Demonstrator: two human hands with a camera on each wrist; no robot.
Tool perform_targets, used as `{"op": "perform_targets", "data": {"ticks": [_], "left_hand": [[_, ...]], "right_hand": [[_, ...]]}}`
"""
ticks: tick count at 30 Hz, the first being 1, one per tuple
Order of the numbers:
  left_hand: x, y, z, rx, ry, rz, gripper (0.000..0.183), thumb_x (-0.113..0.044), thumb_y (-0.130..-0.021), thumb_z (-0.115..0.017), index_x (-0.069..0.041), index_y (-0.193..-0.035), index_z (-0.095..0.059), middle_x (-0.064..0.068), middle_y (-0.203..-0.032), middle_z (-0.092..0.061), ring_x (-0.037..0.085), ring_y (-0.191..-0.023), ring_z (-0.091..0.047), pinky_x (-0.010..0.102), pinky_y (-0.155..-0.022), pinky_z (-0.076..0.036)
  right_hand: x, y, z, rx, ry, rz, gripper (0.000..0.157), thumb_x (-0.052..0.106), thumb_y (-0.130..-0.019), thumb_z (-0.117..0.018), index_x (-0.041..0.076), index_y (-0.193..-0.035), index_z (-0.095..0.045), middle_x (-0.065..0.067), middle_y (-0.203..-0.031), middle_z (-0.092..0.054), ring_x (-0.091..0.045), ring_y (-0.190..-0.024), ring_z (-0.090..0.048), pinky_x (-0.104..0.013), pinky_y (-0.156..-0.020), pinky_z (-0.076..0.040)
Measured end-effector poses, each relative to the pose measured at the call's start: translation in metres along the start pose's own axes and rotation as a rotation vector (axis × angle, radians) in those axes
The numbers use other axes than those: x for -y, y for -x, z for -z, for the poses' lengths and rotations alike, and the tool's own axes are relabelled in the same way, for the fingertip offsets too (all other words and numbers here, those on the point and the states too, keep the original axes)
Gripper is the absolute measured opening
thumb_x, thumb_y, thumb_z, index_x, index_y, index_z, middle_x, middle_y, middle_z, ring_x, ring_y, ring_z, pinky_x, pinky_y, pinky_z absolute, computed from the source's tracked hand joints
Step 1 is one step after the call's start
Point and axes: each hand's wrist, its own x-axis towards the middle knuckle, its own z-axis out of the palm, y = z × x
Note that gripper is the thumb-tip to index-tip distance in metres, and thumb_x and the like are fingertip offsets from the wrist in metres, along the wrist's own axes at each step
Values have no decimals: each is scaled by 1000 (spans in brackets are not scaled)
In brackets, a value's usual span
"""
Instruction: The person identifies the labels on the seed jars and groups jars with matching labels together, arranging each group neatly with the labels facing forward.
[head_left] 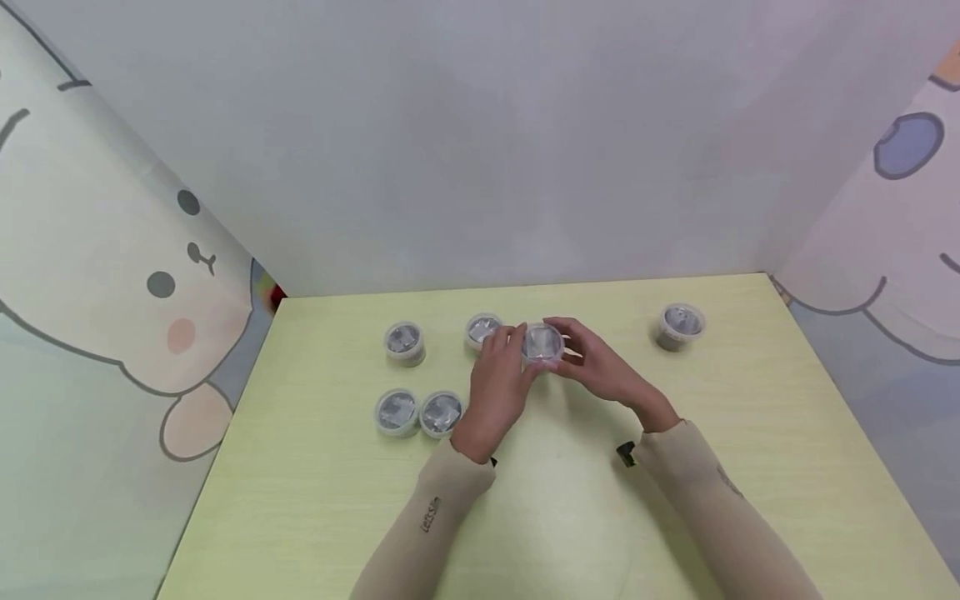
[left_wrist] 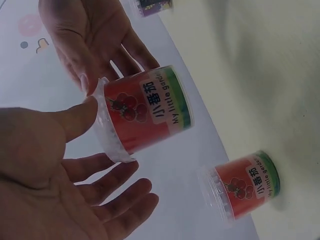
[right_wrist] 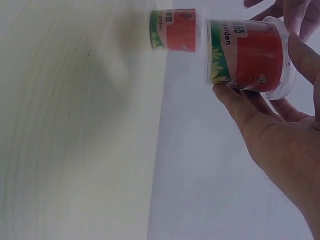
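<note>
Both hands hold one lidded clear plastic cup (head_left: 542, 342) with a red and green "My little garden" label showing cherry tomatoes. The cup appears raised above the table. My right hand (head_left: 600, 367) grips it from the right, fingers around its side in the right wrist view. At the left, my left hand (head_left: 498, 387) has its thumb and a fingertip on the lid's rim; its other fingers (left_wrist: 120, 220) are spread beside the cup. Just behind the left hand stands another cup (head_left: 480, 327), with the same tomato label in the left wrist view.
More lidded cups stand to the left: one at the back (head_left: 405, 342), and a front pair, one (head_left: 397, 413) beside another (head_left: 439, 412). A further cup (head_left: 680, 326) is at the back right. A pale wall (head_left: 525, 167) rises behind the yellow table (head_left: 315, 500).
</note>
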Motion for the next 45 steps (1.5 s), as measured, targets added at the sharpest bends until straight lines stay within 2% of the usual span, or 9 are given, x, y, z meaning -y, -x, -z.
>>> {"op": "perform_targets", "data": {"ticks": [5, 13, 17, 21, 25, 28, 33, 45], "left_hand": [[-3, -7, -4, -7, -175, 4, 63, -39, -86, -62, -11, -139, -41, 5, -126, -50, 22, -121, -40, 37, -99, -36], [-4, -18, -16, -29, -328, 43, 61, -37, -87, -61, -11, -138, -41, 5, -124, -53, 24, -120, -41, 38, -100, -32], [-4, -22, -21, -22, -366, 66, 59, -30, -87, -63, -10, -138, -40, 5, -124, -54, 26, -121, -40, 40, -102, -30], [-4, -26, -25, 5, -377, 85, 59, -16, -87, -64, -9, -139, -38, 7, -125, -53, 28, -124, -38, 42, -106, -26], [-3, -30, -30, 15, -407, 94, 61, -9, -85, -65, -8, -139, -37, 8, -124, -53, 29, -125, -37, 41, -107, -24], [-2, -32, -35, 25, -441, 106, 61, -12, -85, -65, -8, -139, -37, 8, -124, -52, 29, -125, -36, 41, -107, -23], [0, -34, -41, 41, -476, 120, 60, -12, -85, -64, -9, -139, -37, 9, -127, -50, 30, -128, -32, 42, -108, -20], [2, -40, -44, 32, -551, 103, 53, -13, -89, -60, -10, -138, -40, 12, -139, -43, 33, -133, -28, 44, -110, -18]], "right_hand": [[-4, -8, 0, -6, 7, -20, 63, 8, -87, -63, 9, -142, -31, -7, -139, -37, -28, -125, -42, -48, -96, -40], [1, -18, 0, 7, 1, 4, 62, -4, -87, -60, -3, -140, -28, -20, -140, -33, -39, -126, -37, -54, -97, -35], [-14, -24, 2, 9, 13, -9, 63, 1, -87, -61, -1, -141, -28, -15, -140, -34, -34, -127, -37, -50, -99, -35], [-31, -30, 6, 17, 11, -34, 64, 8, -87, -63, 4, -141, -29, -8, -140, -37, -28, -126, -40, -44, -98, -38], [-30, -34, 7, 48, -5, -42, 63, 1, -88, -61, 0, -141, -27, -14, -139, -36, -32, -124, -41, -44, -96, -41], [-33, -36, 6, 64, -16, -52, 62, -3, -88, -58, 0, -141, -26, -17, -140, -35, -34, -125, -39, -44, -96, -41], [-44, -38, 6, 68, -29, -72, 61, 1, -90, -57, 6, -142, -27, -10, -142, -35, -27, -129, -36, -36, -97, -40], [-50, -47, 6, 64, 17, -96, 61, 4, -94, -52, 5, -146, -21, -9, -146, -27, -29, -133, -29, -42, -100, -36]]}}
